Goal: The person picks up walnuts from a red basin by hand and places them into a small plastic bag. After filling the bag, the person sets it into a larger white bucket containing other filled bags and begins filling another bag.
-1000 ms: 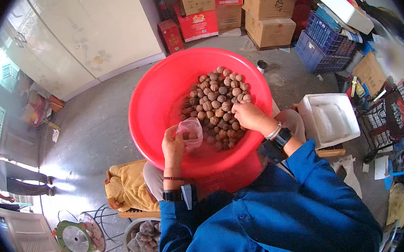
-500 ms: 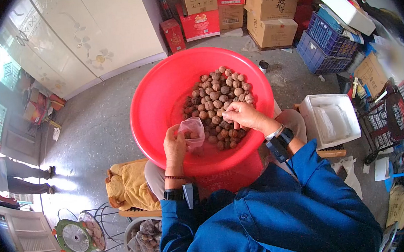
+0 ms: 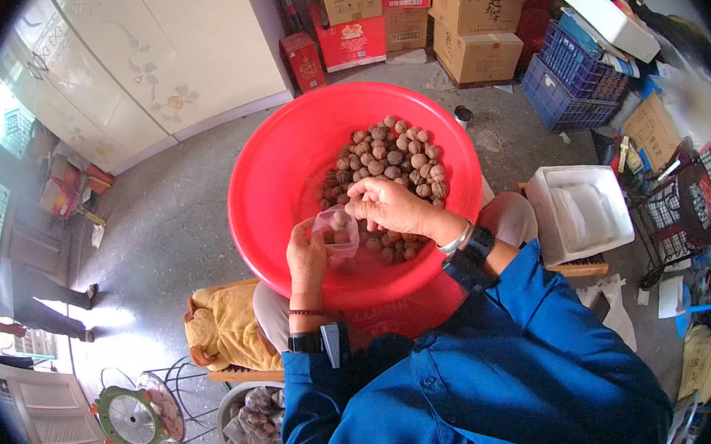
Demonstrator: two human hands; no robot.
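A wide red plastic basin (image 3: 271, 187) holds a heap of brown walnuts (image 3: 376, 167) on its right side. Over the basin, my left hand (image 3: 305, 257) is closed on the edge of a small clear plastic tub (image 3: 342, 245) with a few walnuts inside. My right hand (image 3: 393, 210) is at the tub's mouth, thumb and fingers pinched together. A walnut (image 3: 340, 220) is right at its fingertips; whether the fingers still press on it is hard to see.
A white foam box (image 3: 584, 243) stands to the right, a yellow cloth (image 3: 227, 324) to the left. Near my left elbow is a bowl of bagged walnuts (image 3: 259, 420). Cartons (image 3: 480, 47) and blue crates (image 3: 570, 90) are stacked behind. Another person (image 3: 28, 292) stands at far left.
My right hand has moved left from the walnut heap to the mouth of the tub, and a walnut now shows there. My left hand stays in place with the tub.
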